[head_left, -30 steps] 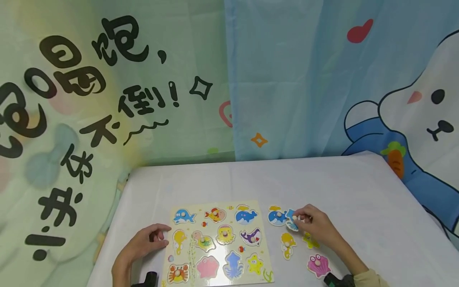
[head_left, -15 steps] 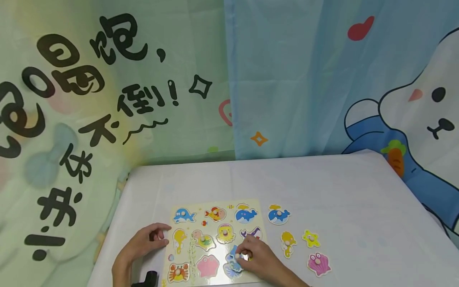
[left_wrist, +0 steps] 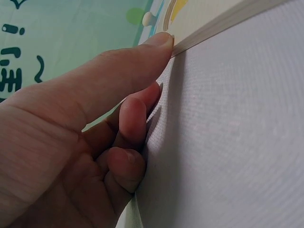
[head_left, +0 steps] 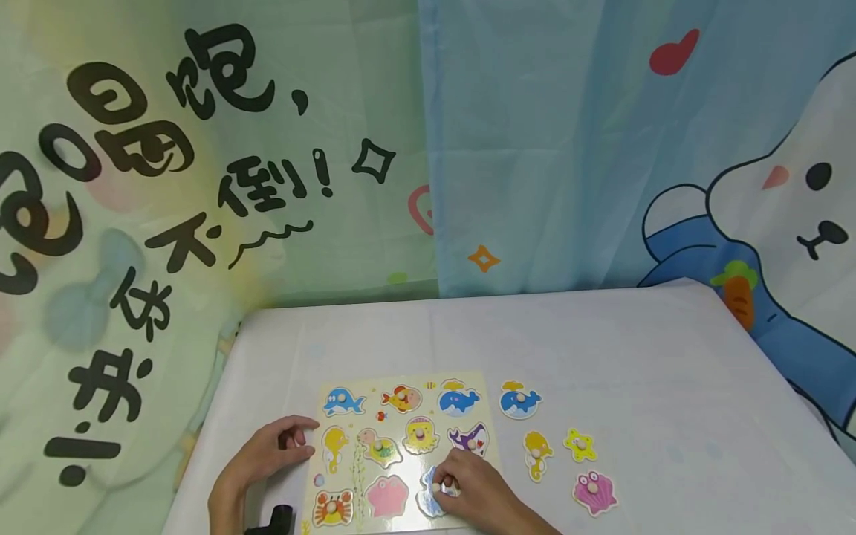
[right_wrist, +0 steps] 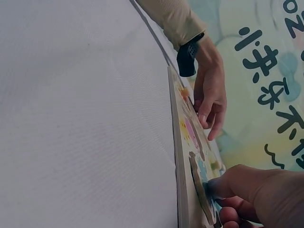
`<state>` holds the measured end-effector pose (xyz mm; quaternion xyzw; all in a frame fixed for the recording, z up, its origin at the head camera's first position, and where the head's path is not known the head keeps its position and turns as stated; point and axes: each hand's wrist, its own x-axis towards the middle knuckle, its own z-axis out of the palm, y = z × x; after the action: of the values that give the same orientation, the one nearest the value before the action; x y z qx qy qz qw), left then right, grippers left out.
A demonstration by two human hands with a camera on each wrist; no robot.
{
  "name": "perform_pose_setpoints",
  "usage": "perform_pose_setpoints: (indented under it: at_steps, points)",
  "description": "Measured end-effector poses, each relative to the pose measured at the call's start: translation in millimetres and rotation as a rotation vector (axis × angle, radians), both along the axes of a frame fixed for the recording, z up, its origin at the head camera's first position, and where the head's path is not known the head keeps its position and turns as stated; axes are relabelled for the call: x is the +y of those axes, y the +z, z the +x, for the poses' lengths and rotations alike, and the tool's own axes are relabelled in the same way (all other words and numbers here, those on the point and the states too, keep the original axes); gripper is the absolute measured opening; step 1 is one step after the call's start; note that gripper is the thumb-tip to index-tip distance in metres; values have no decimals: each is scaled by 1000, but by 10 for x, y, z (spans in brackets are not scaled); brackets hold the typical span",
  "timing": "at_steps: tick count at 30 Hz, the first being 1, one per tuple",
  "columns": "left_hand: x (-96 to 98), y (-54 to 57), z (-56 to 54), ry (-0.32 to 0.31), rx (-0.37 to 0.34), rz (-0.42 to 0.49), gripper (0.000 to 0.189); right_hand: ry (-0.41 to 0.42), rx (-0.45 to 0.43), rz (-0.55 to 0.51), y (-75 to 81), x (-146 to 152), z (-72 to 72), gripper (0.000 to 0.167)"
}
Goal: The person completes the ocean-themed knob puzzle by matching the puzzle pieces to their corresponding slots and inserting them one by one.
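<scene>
A knobbed wooden puzzle board [head_left: 348, 475] with sea-animal pictures lies on the white table. My right hand [head_left: 471, 490] pinches the knob of a blue squid piece [right_wrist: 198, 185] over the board's lower right. In the right wrist view this piece sits a little askew above its matching picture, and the fingers hide part of it. My left hand [head_left: 277, 446] is at the board's left edge; its thumb [left_wrist: 159, 45] touches the edge while the other fingers bend loosely against the cloth. A crab piece [head_left: 332, 509] and a purple whale piece [head_left: 470, 438] sit in the board.
Right of the board lie a blue whale piece [head_left: 520, 403], a yellow seahorse piece [head_left: 537, 455], a yellow starfish piece [head_left: 580, 444] and a pink shell piece [head_left: 595, 493]. Printed curtains [head_left: 521, 148] hang behind the table [head_left: 568, 334].
My right hand has carried the blue squid piece from the table at right to the board's lower right, then shifted it slightly there. The left hand has stayed at the left edge.
</scene>
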<state>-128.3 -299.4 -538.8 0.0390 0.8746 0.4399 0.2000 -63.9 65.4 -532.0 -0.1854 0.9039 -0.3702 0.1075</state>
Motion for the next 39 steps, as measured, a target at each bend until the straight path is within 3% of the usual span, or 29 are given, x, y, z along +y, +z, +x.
perform_pose_setpoints:
  at_steps: [8, 14, 25, 39]
  points:
    - [8, 17, 12, 2, 7, 6, 42, 59, 110, 64, 18, 3, 9, 4]
    - [14, 14, 17, -10, 14, 0, 42, 84, 61, 116, 39, -36, 19, 5]
    - [21, 15, 7, 1, 14, -31, 42, 110, 75, 203, 61, -40, 30, 9]
    - [-5, -2, 15, -26, 37, 36, 41, 136, 40, 223, 73, -20, 57, 27]
